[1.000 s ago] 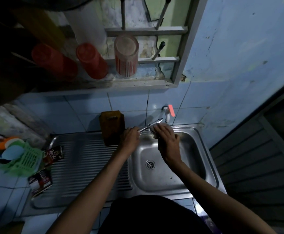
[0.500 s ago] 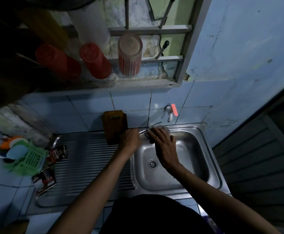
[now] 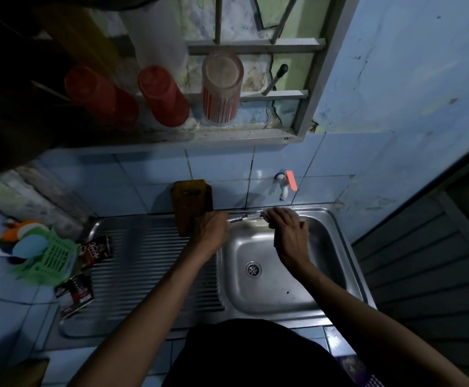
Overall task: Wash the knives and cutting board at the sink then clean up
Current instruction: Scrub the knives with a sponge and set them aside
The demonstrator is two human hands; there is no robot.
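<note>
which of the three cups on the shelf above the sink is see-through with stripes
The rightmost cup, clear with red vertical stripes. The other two, the middle cup and the left cup, are solid red and lean to the left.

Knife (image 3: 244, 217) handle hidden in my left hand (image 3: 212, 229); blade tip under my right hand (image 3: 287, 233); blade blurred.
</note>
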